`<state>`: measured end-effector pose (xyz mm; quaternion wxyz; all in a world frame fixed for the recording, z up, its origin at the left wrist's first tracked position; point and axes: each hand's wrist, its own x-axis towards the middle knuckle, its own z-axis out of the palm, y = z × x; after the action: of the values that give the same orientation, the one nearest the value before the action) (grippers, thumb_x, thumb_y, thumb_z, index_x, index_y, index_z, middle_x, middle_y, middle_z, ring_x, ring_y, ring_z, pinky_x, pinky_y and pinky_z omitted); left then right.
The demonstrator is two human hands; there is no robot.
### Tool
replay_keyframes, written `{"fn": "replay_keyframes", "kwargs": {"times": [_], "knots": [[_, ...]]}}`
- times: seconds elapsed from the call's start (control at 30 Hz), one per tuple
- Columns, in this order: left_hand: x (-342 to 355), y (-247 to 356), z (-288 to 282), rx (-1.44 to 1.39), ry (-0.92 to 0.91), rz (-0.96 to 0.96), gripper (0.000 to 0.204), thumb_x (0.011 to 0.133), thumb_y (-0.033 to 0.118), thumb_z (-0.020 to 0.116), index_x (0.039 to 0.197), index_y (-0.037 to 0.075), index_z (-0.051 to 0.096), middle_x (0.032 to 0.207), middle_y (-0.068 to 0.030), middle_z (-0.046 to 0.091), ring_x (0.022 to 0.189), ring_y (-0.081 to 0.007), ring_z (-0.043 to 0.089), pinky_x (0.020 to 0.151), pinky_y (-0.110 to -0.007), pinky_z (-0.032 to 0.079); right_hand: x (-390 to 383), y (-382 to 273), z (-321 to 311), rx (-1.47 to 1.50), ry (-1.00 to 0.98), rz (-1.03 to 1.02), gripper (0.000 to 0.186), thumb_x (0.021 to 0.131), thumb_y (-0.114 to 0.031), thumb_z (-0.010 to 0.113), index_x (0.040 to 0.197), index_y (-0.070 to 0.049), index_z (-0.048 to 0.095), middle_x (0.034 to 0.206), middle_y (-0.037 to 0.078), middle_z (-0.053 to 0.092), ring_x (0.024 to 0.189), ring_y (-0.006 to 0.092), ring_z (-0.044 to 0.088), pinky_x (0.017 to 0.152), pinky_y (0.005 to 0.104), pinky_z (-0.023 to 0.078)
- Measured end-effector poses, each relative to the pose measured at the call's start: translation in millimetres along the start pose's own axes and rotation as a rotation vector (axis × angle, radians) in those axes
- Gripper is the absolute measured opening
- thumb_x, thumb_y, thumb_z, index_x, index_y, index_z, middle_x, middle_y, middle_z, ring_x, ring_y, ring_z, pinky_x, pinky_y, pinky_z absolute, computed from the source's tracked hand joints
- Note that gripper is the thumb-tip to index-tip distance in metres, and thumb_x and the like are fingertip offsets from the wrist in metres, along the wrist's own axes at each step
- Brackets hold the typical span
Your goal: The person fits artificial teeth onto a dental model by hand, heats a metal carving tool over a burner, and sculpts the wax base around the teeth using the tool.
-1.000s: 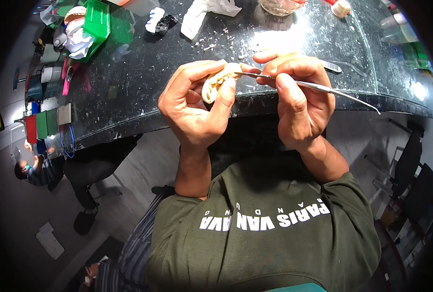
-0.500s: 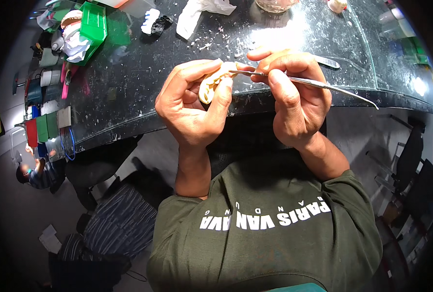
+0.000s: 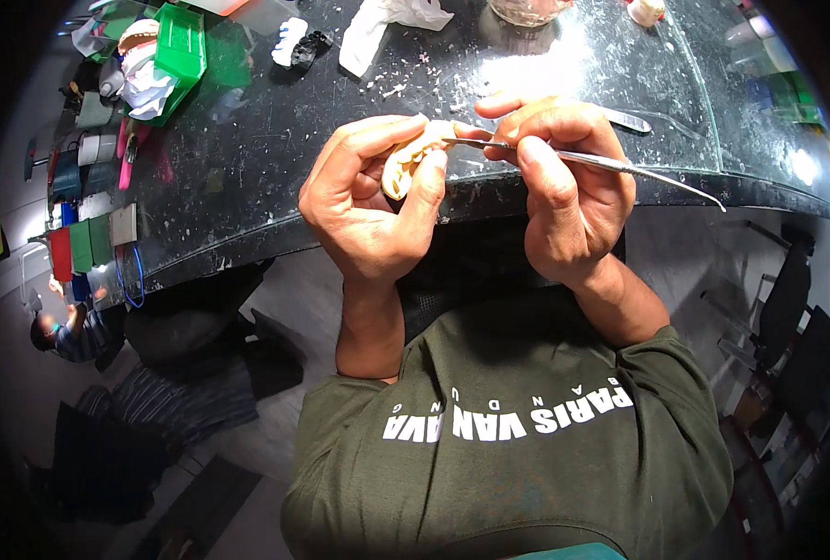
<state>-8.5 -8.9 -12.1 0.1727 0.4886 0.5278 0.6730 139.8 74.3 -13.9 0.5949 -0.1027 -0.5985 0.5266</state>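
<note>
At the front of the black worktop (image 3: 266,149), my left hand (image 3: 370,213) pinches a cream moulded piece (image 3: 400,172), my right hand (image 3: 569,201) a metal tool (image 3: 598,161), its tip at the piece: detail shaping, I judge, next needing steady pressure.

Bench (image 3: 256,145) lies open right of obstructing green box (image 3: 181,42).

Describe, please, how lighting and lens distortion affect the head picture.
In the head view, white glare washes out part of the dark tabletop beyond the right hand; the fisheye bows the tabletop's front edge and the picture's rim goes black; the steel tool reads clearly.
</note>
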Motion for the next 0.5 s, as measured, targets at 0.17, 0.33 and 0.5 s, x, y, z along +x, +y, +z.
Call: {"fn": "replay_keyframes", "kwargs": {"times": [0.17,0.33,0.5], "knots": [[-0.1,0.1,0.4,0.022,-0.002,-0.001,0.027,0.082,-0.012,0.076,0.108,-0.009,0.071,0.11,-0.0161,0.069,0.097,-0.0195,0.075,0.084,-0.028,0.061,-0.3,0.1,1.0,-0.01,-0.005,-0.001,0.014,0.101,-0.001,0.056,0.102,0.011,0.063,0.103,0.021,0.069,0.084,0.0197,0.07,0.076,0.0319,0.06],[0.3,1.5,-0.3,0.02,-0.004,0.003,0.028,0.082,-0.012,0.076,0.109,-0.009,0.07,0.11,-0.0159,0.069,0.097,-0.0196,0.075,0.084,-0.028,0.061,0.8,2.7,-1.0,0.0,-0.026,-0.033,0.014,0.101,-0.001,0.056,0.102,0.011,0.063,0.103,0.021,0.069,0.087,0.0201,0.071,0.076,0.0325,0.06],[-0.2,2.0,-1.2,0.005,-0.021,-0.007,0.027,0.086,-0.01,0.073,0.112,-0.009,0.069,0.111,-0.0169,0.071,0.099,-0.0197,0.074,0.086,-0.028,0.06,-1.2,-2.3,-0.2,0.02,0.005,0.046,0.014,0.101,-0.002,0.055,0.104,0.01,0.062,0.107,0.022,0.068,0.088,0.0187,0.069,0.076,0.0318,0.059]]}}
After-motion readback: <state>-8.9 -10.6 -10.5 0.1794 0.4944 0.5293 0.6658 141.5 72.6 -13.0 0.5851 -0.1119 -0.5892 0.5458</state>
